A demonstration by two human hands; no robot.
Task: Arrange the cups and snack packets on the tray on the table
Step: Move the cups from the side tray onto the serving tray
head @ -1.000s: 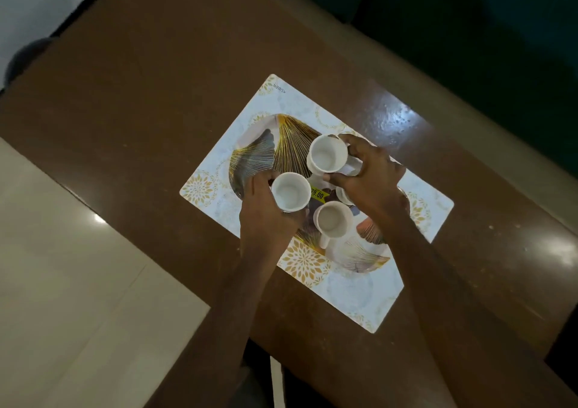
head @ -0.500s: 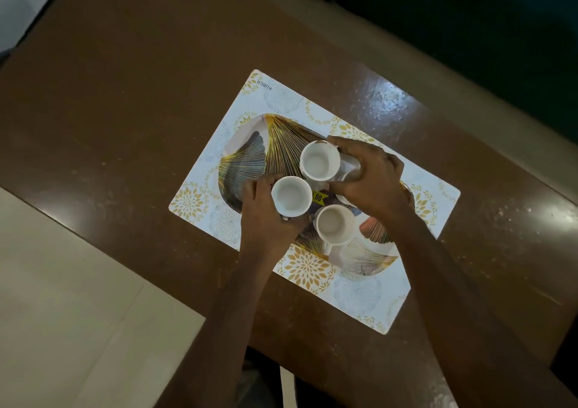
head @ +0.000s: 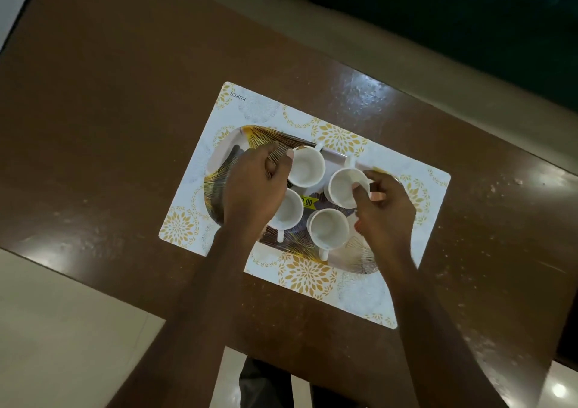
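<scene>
Several white cups stand upright on an oval patterned tray (head: 359, 260) on the table. My left hand (head: 253, 185) holds the rim of the far-left cup (head: 306, 166) with thumb and fingers and partly covers the near-left cup (head: 289, 209). My right hand (head: 384, 207) pinches the rim of the far-right cup (head: 344, 187), thumb inside it. The near-right cup (head: 328, 229) stands free, handle pointing toward me. A yellow price sticker (head: 308, 201) shows between the cups. No snack packets are visible.
The tray lies on a white placemat (head: 359, 295) with gold flower prints, on a glossy brown table (head: 109, 110). The table's near edge runs diagonally at lower left, with pale floor (head: 62, 329) beyond it. A dark area lies past the far edge.
The cups have been spread apart so a fourth cup now shows. My left hand has shifted from the near-left cup to the far-left one; my right hand now pinches the far-right cup.
</scene>
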